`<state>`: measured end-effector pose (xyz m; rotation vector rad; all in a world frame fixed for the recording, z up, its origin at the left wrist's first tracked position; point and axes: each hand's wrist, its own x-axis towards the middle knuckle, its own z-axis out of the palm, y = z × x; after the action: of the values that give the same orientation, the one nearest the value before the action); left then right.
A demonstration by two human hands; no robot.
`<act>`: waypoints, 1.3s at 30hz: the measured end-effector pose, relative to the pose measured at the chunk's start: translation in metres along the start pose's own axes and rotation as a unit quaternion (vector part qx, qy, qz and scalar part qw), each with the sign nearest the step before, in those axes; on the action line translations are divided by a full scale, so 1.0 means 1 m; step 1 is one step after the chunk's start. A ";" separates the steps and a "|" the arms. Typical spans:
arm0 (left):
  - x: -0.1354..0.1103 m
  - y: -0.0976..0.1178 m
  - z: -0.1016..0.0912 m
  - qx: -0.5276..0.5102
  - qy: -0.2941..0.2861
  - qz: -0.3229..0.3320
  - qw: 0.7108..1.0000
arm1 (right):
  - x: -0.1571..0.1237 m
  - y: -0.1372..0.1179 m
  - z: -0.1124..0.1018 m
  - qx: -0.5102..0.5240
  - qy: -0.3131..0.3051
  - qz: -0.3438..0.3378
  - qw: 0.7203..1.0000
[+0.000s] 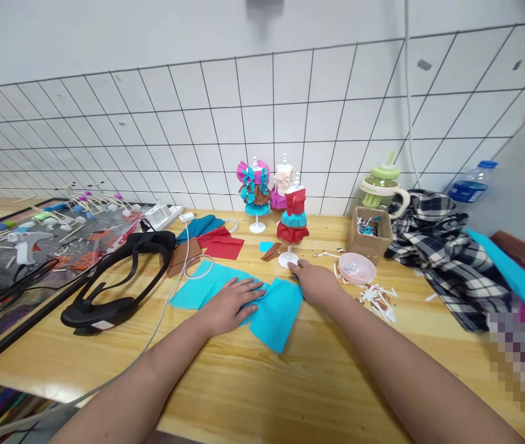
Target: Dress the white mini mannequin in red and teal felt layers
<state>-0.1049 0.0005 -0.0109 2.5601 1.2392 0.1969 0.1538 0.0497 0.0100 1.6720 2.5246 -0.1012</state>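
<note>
My left hand (234, 305) lies flat with its fingers spread on sheets of turquoise crepe paper (192, 290). A separate-looking turquoise piece (278, 314) extends to the right of its fingertips. My right hand (314, 280) is closed, its fingers bent down to the table at the upper right edge of that paper. A small dark thing shows under these fingers, too hidden to name. Just beyond them, by the fingertips, is the white round base of a small dress form (293, 216) dressed in red and turquoise paper.
Two more dressed forms (256, 191) (283, 179) stand behind. Red paper (223, 243), a black headset strap (128, 259) and a white cable are left. Rightward are a pink bowl (357, 269), paper scraps (379, 301), a cardboard box (367, 240), a jug (379, 188) and plaid cloth (447, 259).
</note>
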 end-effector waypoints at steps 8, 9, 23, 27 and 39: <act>0.001 0.004 -0.004 -0.109 0.054 0.031 0.992 | -0.068 -0.013 -0.008 0.076 0.025 -0.117 0.990; 0.001 0.008 -0.005 -0.142 0.047 0.029 0.988 | -0.077 -0.016 -0.005 0.090 0.016 -0.154 0.984; -0.003 0.036 -0.082 -0.446 -0.290 0.029 0.846 | -0.083 0.028 0.007 0.664 0.029 0.028 0.746; 0.009 0.042 -0.061 -0.564 -0.320 -0.014 0.761 | -0.081 0.040 0.007 0.627 0.105 0.097 0.766; 0.024 0.063 -0.011 -0.774 -0.123 -0.134 0.606 | -0.089 0.017 0.003 0.395 0.271 0.061 0.876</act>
<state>-0.0459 -0.0159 0.0190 0.7978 0.6536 0.5194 0.2044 -0.0250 0.0185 2.4228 2.9897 -0.8803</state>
